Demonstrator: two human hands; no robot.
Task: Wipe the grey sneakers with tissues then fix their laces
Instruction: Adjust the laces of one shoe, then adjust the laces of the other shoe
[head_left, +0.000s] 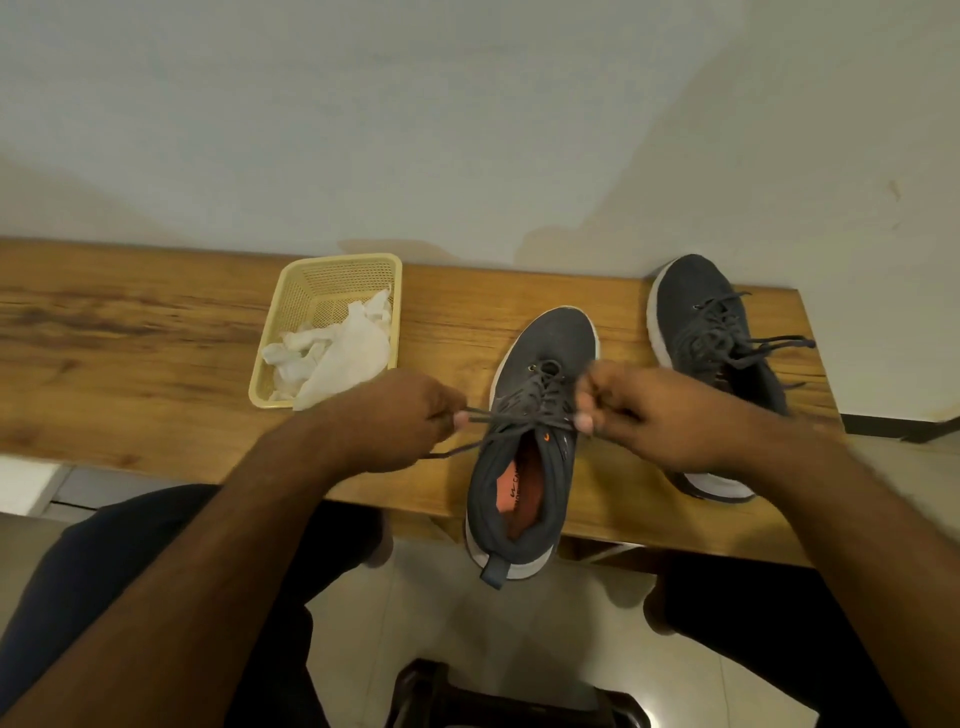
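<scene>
A grey sneaker (545, 343) with an orange insole lies on the wooden bench (156, 353), its heel hanging over the front edge. My left hand (395, 421) pinches one end of its grey lace (498, 415) on the left side. My right hand (654, 415) grips the other lace end on the right side of the tongue. A second grey sneaker (701, 312) with loose laces lies further right, partly hidden behind my right hand.
A yellow plastic basket (291, 296) with crumpled white tissues (337, 353) stands on the bench to the left of the sneakers. A white wall rises behind the bench. My knees and a dark stool (514, 696) are below, over a tiled floor.
</scene>
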